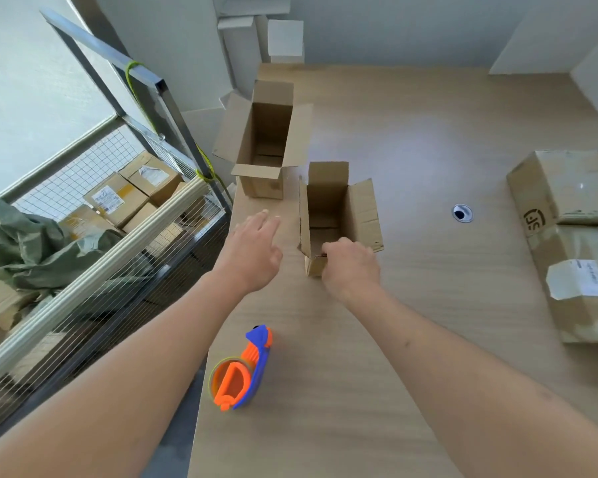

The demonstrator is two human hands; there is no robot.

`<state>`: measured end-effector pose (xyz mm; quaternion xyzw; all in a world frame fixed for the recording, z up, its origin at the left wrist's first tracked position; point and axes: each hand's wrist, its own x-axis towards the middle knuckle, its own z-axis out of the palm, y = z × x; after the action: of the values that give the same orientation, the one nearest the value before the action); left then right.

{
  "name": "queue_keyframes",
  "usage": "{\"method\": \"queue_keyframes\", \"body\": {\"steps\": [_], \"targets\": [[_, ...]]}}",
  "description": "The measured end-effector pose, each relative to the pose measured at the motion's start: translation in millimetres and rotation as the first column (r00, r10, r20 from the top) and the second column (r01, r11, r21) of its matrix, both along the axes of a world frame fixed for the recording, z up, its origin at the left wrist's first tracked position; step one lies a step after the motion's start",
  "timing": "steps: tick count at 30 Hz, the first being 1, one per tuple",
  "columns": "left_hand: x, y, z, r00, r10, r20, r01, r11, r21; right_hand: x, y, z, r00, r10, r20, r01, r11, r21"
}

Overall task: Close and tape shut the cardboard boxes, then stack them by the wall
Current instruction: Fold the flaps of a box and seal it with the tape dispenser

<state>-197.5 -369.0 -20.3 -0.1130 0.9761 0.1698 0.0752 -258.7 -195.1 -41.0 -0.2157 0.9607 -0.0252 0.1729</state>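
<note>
1. Head view: a wood-grain counter [411, 139] carries two open cardboard boxes, a tape dispenser and sealed parcels.
2. Near open box [339, 215]: stands upright on the counter with its flaps raised; taken as the landmark.
3. Right hand [351, 267]: fingers curled over the near flap of that box, gripping it at the edge closest to the person.
4. Left hand [252, 250]: fingers extended and relaxed, holding nothing, just to the left of the box and apart from it.
5. Far open box [266, 143]: beyond and to the left of the landmark box, flaps splayed outward, close to it; contact cannot be determined.
6. Tape dispenser [242, 370]: orange and blue, lying on the counter on the person's side of the box, well apart from both hands.
7. Taped parcels [573, 232]: lying well to the right of the box, at the counter's edge.
8. Wire cage cart [94, 236]: off the counter, left of the box, holding labelled cartons.
</note>
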Motion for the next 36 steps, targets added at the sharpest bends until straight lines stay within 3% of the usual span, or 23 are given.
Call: {"method": "queue_keyframes", "body": {"steps": [5, 11, 17, 20, 26, 36], "targets": [[55.8, 13.2, -3.3, 1.0, -0.024, 0.007, 0.023, 0.999, 0.049, 68.4, 33.0, 3.0, 0.999, -0.015, 0.045, 0.013, 0.998, 0.054], [97.1, 36.1, -6.0, 1.0, 0.028, 0.007, -0.029, 0.966, 0.258, 122.0, 77.6, 0.3, 0.996, 0.076, -0.049, -0.064, 0.975, 0.212], [112.9, 57.0, -15.3, 0.994, 0.043, 0.104, -0.077, 0.933, 0.353, 143.3, 115.2, -1.0, 0.985, 0.144, -0.097, -0.111, 0.952, 0.287], [122.5, 71.6, -20.8, 0.988, 0.036, 0.151, -0.091, 0.921, 0.378, 146.8, 123.8, -1.5, 0.982, 0.099, -0.162, -0.065, 0.976, 0.207], [143.3, 97.0, -32.4, 0.996, 0.054, 0.077, -0.084, 0.885, 0.459, 137.9, 133.6, 1.8, 0.988, -0.145, -0.045, 0.141, 0.987, -0.082], [155.0, 111.0, -33.2, 0.985, -0.055, 0.164, -0.025, 0.892, 0.452, 121.1, 136.4, -10.5, 0.979, -0.204, 0.021, 0.205, 0.965, -0.165]]}}
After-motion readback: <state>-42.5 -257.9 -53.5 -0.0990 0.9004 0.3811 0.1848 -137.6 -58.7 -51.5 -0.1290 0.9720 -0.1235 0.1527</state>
